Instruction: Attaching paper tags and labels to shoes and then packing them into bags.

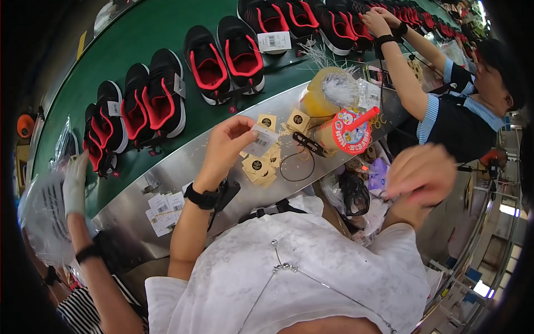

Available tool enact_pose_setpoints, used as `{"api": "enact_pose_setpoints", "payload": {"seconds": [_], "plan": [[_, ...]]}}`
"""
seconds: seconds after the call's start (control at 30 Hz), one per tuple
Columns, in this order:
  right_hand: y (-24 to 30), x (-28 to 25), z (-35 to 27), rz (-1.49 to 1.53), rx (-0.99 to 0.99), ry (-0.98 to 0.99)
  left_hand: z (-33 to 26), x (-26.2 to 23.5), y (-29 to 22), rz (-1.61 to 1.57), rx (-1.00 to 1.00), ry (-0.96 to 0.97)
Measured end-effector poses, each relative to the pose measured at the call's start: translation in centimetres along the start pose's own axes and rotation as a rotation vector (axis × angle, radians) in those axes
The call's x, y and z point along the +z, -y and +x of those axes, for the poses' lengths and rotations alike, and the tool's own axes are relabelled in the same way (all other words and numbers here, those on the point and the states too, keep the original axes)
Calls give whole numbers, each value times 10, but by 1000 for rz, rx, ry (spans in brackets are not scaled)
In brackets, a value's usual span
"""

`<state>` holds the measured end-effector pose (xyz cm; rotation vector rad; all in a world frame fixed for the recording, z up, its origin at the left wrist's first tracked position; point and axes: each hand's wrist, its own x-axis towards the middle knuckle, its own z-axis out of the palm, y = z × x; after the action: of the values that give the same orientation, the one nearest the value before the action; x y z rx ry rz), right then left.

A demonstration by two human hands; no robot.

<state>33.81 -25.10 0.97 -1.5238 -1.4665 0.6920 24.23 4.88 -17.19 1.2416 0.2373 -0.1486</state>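
Between the thumb and fingers of my left hand (231,139) is a white barcode tag (261,141), held above the metal ledge (214,172). Under it lie several small tan cards (257,168) with black round prints. My right hand (421,172) is raised at the right, over a bin of plastic scraps; its fingers are smeared by motion. Ahead of my left hand, a pair of black shoes (225,58) with red lining stands on the green belt (167,39). Another tag (274,42) lies on shoes further right.
A cup (350,131) with a red straw and a yellow holder (322,92) of clear plastic fasteners stand on the ledge. More white tags (166,210) lie at left. A co-worker (450,106) handles shoes at right; a gloved hand (74,183) reaches in at left.
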Motion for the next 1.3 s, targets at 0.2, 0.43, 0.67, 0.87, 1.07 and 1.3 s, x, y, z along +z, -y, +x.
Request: {"api": "enact_pose_setpoints", "payload": {"seconds": [0.2, 0.43, 0.67, 0.87, 1.07, 1.3], "plan": [[-92, -55, 2, -294, 604, -771, 22, 19, -15, 12, 83, 76], [-159, -50, -7, 316, 714, -887, 60, 45, -24, 77, 216, 212], [-141, -58, 15, 18, 433, -945, 122, 93, -47, 212, 500, 356], [-127, -84, 23, 454, -212, -930, 165, 119, -18, 218, 206, 429], [-117, -109, 14, 109, 128, -1152, 161, 106, -29, 111, 435, 334], [-111, -79, 59, -563, 260, -579, 128, 87, -61, -163, 369, -147]]}}
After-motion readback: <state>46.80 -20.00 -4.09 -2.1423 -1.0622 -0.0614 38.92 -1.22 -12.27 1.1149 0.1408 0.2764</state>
